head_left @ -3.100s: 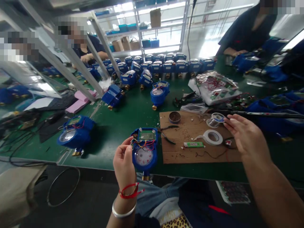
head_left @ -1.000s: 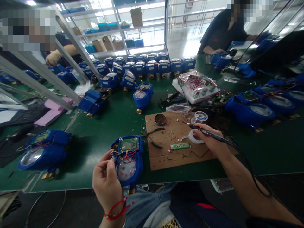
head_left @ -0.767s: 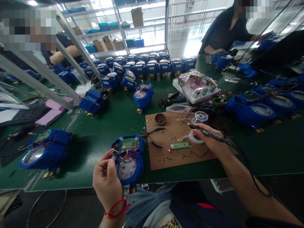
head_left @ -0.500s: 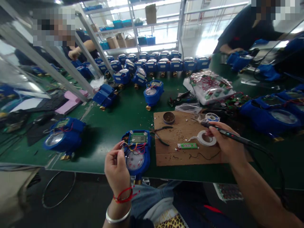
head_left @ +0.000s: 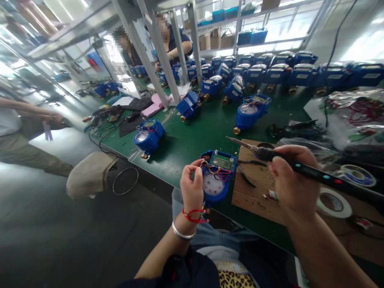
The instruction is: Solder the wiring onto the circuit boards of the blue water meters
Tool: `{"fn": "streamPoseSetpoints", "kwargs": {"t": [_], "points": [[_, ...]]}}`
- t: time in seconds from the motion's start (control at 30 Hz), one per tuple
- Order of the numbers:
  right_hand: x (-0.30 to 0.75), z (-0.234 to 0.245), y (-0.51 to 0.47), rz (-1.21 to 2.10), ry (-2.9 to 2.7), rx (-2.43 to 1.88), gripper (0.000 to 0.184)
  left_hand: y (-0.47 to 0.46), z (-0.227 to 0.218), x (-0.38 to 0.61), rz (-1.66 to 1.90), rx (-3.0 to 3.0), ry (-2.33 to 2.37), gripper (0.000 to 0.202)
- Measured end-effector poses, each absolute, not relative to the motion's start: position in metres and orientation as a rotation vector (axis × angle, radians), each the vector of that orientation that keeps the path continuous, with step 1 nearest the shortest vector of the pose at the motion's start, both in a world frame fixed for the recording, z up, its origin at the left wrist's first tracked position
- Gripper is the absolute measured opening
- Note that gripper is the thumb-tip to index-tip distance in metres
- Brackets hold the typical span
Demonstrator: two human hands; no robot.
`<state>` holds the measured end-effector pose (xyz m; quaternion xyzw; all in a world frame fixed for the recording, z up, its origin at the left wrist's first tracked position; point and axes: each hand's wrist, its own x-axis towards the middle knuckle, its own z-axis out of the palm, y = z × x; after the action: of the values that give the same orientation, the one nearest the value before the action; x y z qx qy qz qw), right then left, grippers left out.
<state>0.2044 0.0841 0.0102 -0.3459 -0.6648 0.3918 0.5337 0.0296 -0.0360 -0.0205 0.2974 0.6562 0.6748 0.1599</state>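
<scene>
At the table's front edge lies an opened blue water meter (head_left: 213, 186), its small display lit and thin coloured wires (head_left: 217, 173) running over its round dial. My left hand (head_left: 192, 186) is closed in a pinch at the meter's left side, on the ends of thin wires by the display. In my right hand (head_left: 297, 192) is a soldering iron (head_left: 318, 174), gripped by its black handle. Its tip points left, above and behind the open meter, apart from it. A pair of pliers (head_left: 247, 180) rests between the meter and my right hand.
Cardboard (head_left: 246, 200) lies right of the meter, bearing a white tape roll (head_left: 345, 210) and a solder spool (head_left: 358, 176). More blue meters (head_left: 252, 114) stand behind, with a long row at the back. Metal posts (head_left: 160, 52) rise at left. People stand across the table and at far left.
My right hand has brought the soldering iron left, from over the cardboard toward the open meter. My left hand keeps its pinch. The view has turned left.
</scene>
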Motion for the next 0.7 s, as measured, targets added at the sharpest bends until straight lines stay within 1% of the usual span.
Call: {"fn": "streamPoseSetpoints", "kwargs": {"t": [0.13,0.27,0.7], "points": [[0.177,0.007,0.073,1.087,-1.600,-0.758,0.019,-0.038,-0.016,0.027,1.899,0.831,1.870,0.014],[0.174,0.001,0.068,1.212,-1.655,-0.694,0.016,-0.039,-0.011,0.024,1.870,0.806,1.835,0.013],[0.178,0.002,0.066,1.186,-1.761,-0.683,0.011,-0.040,-0.003,0.022,1.826,0.785,1.849,0.012]]}}
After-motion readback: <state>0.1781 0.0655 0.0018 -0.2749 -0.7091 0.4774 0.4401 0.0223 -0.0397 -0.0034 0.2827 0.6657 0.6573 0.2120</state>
